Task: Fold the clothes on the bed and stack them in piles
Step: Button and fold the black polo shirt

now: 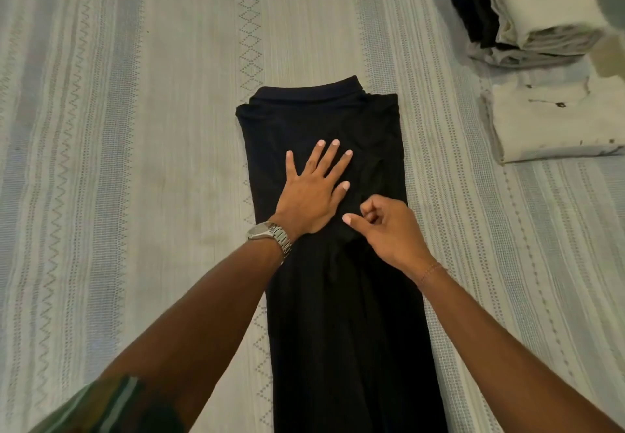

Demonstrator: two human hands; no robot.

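A black collared shirt (pixel 321 121) lies on the bed as a long narrow strip, its sides folded in and its collar at the far end. My left hand (pixel 313 192), with a metal watch on the wrist, presses flat on the shirt's middle with the fingers spread. Just to its right, my right hand (pixel 385 226) has curled fingers and pinches a fold of the black fabric between thumb and fingers.
The striped pale bedspread (pixel 135 128) covers the whole bed. At the far right stands a tall pile of folded clothes (pixel 527 9), cream and grey with black behind. In front of it lies a folded cream garment (pixel 548 121).
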